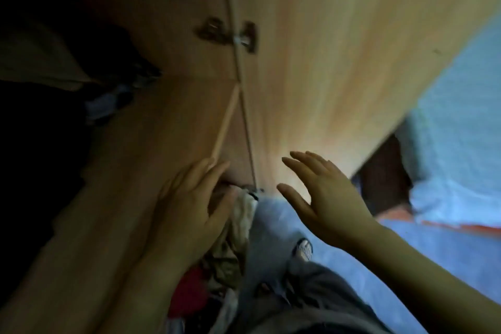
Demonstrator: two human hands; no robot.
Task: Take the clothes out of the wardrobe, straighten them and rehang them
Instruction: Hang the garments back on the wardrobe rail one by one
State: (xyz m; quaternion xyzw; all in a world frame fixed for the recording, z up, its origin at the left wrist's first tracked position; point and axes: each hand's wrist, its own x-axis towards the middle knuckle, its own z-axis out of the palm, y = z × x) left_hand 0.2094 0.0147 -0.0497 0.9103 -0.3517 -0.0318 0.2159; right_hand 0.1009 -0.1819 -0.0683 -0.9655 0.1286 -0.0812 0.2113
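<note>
Down at the foot of the open wardrobe door (339, 49), both hands are out in front and neither is gripping anything. Left hand (189, 206) lies flat, fingers together and stretched toward twelve o'clock, resting on or just over the wooden panel (151, 127) inside the wardrobe, its thumb side against a crumpled pale garment (242, 214); my guess is it's steadying or reaching into that heap. Right hand (322, 195) is spread wide, palm facing the door, hovering close to the wood, and I can't tell whether it touches; it looks set to push the door aside for room. As for the clothes, they're bunched at about six o'clock, low between the arms: the pale piece, a red one (189, 293) beneath it, and something grey with a small printed patch (305, 248) draped toward the person. Over at nine o'clock the wardrobe interior is dark, with dim folded fabric (40, 59) barely showing. A hinge (230, 34) sits at twelve o'clock. Nothing is on a hanger that I can see.
</note>
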